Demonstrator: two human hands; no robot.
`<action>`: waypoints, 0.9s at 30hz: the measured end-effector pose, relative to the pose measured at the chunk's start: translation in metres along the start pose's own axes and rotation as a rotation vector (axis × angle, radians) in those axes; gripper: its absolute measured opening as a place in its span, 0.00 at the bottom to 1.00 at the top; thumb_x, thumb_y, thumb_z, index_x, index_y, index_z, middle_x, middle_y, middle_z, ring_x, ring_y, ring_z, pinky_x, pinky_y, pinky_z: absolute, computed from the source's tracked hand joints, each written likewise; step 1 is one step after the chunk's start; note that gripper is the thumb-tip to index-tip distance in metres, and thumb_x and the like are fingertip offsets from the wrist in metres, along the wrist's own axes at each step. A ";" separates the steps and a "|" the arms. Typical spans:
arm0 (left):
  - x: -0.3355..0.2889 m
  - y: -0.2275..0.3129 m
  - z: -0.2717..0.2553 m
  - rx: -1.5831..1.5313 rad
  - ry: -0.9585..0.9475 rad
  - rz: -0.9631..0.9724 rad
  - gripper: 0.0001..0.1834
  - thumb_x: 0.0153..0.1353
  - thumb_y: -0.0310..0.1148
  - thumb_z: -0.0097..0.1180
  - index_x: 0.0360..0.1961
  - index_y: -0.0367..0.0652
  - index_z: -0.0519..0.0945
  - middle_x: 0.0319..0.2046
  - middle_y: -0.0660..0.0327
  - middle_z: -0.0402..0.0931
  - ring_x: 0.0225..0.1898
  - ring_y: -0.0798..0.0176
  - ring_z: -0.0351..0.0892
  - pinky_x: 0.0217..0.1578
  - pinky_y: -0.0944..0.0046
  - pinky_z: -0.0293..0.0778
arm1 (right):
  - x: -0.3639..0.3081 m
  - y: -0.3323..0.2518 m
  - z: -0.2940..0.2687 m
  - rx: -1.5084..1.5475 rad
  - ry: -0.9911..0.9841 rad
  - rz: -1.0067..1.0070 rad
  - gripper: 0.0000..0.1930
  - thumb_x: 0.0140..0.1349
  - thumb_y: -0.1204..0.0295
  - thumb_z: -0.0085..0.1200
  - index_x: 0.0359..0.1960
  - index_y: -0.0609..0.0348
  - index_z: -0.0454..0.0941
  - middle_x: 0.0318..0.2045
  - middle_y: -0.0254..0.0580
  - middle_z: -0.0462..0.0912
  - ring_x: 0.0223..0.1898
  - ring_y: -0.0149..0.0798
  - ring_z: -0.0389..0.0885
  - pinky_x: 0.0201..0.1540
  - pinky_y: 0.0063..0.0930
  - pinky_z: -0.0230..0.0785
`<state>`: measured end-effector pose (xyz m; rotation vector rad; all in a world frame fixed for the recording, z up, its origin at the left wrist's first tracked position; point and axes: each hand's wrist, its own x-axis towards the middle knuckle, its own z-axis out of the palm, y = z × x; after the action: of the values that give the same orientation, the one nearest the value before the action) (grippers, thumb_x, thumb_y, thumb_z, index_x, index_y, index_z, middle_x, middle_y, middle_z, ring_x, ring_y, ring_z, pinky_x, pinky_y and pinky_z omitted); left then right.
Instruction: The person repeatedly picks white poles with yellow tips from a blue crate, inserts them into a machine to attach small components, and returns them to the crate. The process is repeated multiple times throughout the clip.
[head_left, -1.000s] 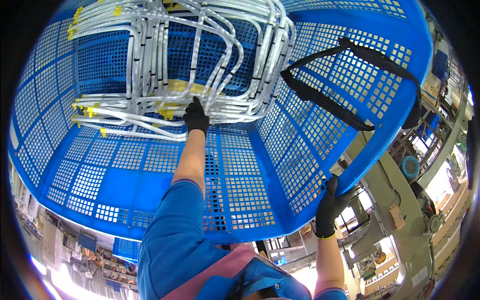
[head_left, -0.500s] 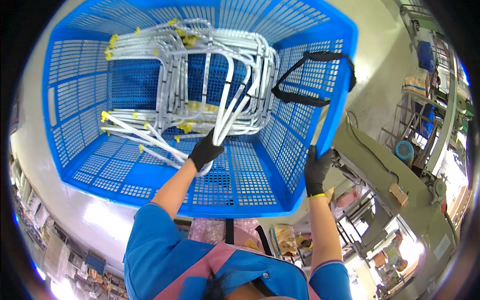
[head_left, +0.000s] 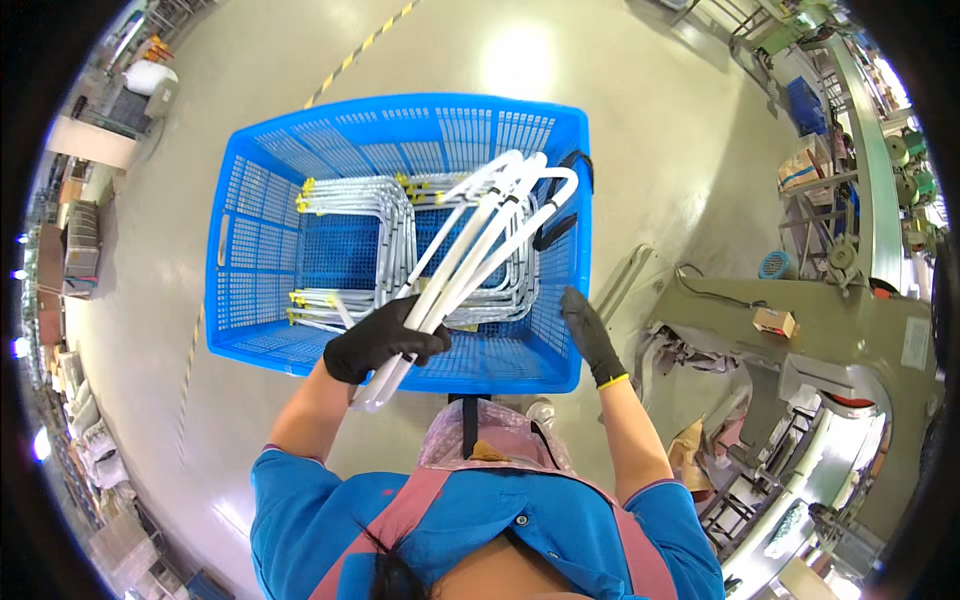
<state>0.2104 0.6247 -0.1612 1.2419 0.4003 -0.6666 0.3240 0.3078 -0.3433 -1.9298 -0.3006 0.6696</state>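
Note:
My left hand, in a black glove, is closed round a bundle of white bent metal tubes with black bands, raised at a slant over the blue plastic basket. The tubes' lower ends stick out below the fist; their bent tops reach toward the basket's right side. Inside the basket lie more bent white tubes with yellow end caps, nested in stacks. My right hand, also gloved in black with a yellow cuff edge, has its fingers stretched out at the basket's right rim. Whether the fingertips touch it, I cannot tell.
A black strap hangs on the basket's right wall. To the right stands a green-grey machine with a small cardboard box on it. A yellow-and-black line crosses the floor beyond. Shelving with goods runs along the left.
My left hand has lifted the tubes up out of the basket and toward me. My right hand has loosened from the rim. The basket appears farther away and smaller in view.

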 end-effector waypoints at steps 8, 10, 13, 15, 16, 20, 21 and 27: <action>-0.081 0.018 0.196 0.053 -0.083 0.099 0.32 0.46 0.31 0.63 0.54 0.34 0.69 0.33 0.57 0.78 0.25 0.70 0.75 0.25 0.71 0.72 | -0.097 -0.157 -0.073 0.871 -0.340 -0.402 0.54 0.51 0.25 0.29 0.66 0.61 0.54 0.59 0.52 0.68 0.59 0.47 0.68 0.62 0.44 0.58; -0.095 0.017 0.238 0.086 -0.106 0.098 0.31 0.47 0.31 0.63 0.54 0.34 0.69 0.34 0.57 0.79 0.28 0.70 0.76 0.26 0.71 0.73 | -0.135 -0.169 -0.104 1.178 -0.470 -0.332 0.54 0.50 0.25 0.33 0.66 0.61 0.54 0.59 0.55 0.68 0.59 0.51 0.68 0.63 0.47 0.58; -0.112 0.003 0.297 0.132 -0.076 0.114 0.30 0.49 0.29 0.62 0.54 0.34 0.69 0.37 0.56 0.79 0.34 0.67 0.79 0.32 0.69 0.76 | -0.184 -0.179 -0.127 1.109 -0.386 -0.403 0.43 0.60 0.36 0.36 0.65 0.62 0.55 0.56 0.56 0.70 0.55 0.52 0.72 0.60 0.47 0.63; -0.117 -0.010 0.327 0.148 -0.082 0.122 0.29 0.50 0.28 0.61 0.55 0.34 0.68 0.39 0.54 0.78 0.38 0.64 0.79 0.37 0.67 0.76 | -0.211 -0.182 -0.142 0.979 -0.419 -0.404 0.32 0.68 0.49 0.35 0.65 0.63 0.55 0.51 0.57 0.75 0.50 0.50 0.76 0.56 0.45 0.67; -0.120 -0.016 0.339 0.168 -0.066 0.091 0.29 0.51 0.28 0.61 0.55 0.34 0.68 0.41 0.53 0.78 0.39 0.63 0.80 0.39 0.65 0.76 | -0.222 -0.183 -0.145 0.959 -0.420 -0.363 0.32 0.68 0.50 0.35 0.64 0.63 0.54 0.49 0.57 0.76 0.49 0.50 0.77 0.55 0.44 0.68; -0.133 -0.041 0.373 0.120 -0.033 0.319 0.29 0.53 0.27 0.58 0.57 0.34 0.66 0.44 0.54 0.77 0.41 0.62 0.79 0.43 0.65 0.75 | -0.258 -0.184 -0.152 0.918 -0.519 -0.347 0.32 0.67 0.54 0.43 0.61 0.70 0.55 0.45 0.61 0.77 0.45 0.51 0.79 0.51 0.41 0.72; -0.138 -0.047 0.377 0.078 -0.063 0.315 0.31 0.54 0.26 0.57 0.59 0.33 0.64 0.45 0.51 0.77 0.44 0.58 0.79 0.48 0.61 0.74 | -0.264 -0.183 -0.155 0.880 -0.542 -0.388 0.33 0.66 0.54 0.43 0.61 0.71 0.55 0.46 0.61 0.77 0.46 0.52 0.79 0.51 0.41 0.71; -0.154 -0.100 0.388 -0.019 -0.238 0.250 0.31 0.51 0.25 0.60 0.58 0.31 0.65 0.46 0.47 0.77 0.49 0.55 0.77 0.51 0.58 0.71 | -0.272 -0.184 -0.190 1.391 -0.748 -0.455 0.38 0.65 0.47 0.40 0.62 0.72 0.57 0.61 0.66 0.61 0.62 0.60 0.61 0.65 0.52 0.51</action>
<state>0.0006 0.2753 -0.0263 1.1550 0.0524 -0.5852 0.2280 0.1140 -0.0315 -0.2314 -0.5158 0.9033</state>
